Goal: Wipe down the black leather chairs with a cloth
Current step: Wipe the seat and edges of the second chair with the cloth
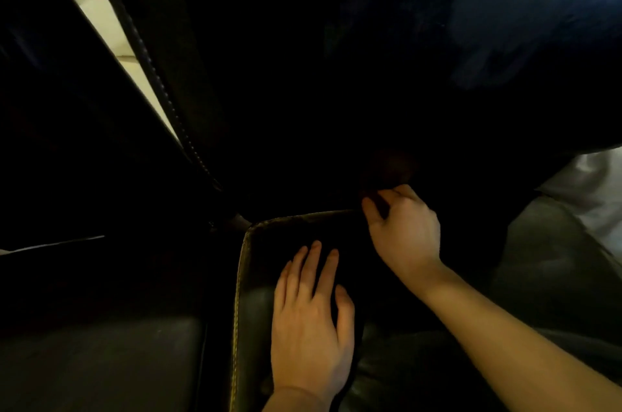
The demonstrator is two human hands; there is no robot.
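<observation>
Head view: right hand (404, 230) pinches dark cloth (387, 172) (barely visible) at seat's (296, 230) far edge; left hand (311, 320) flat, nearer.

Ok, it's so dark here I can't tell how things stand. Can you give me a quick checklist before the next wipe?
1. Left hand flat on the chair seat: ok.
2. Right hand at the seat's back edge, fingers curled: ok.
3. Cloth in right hand: cannot tell, something dark is pinched there.
4. Stitched seam in view to follow: ok.
5. Lighting enough to see dirt: not ok.
</observation>
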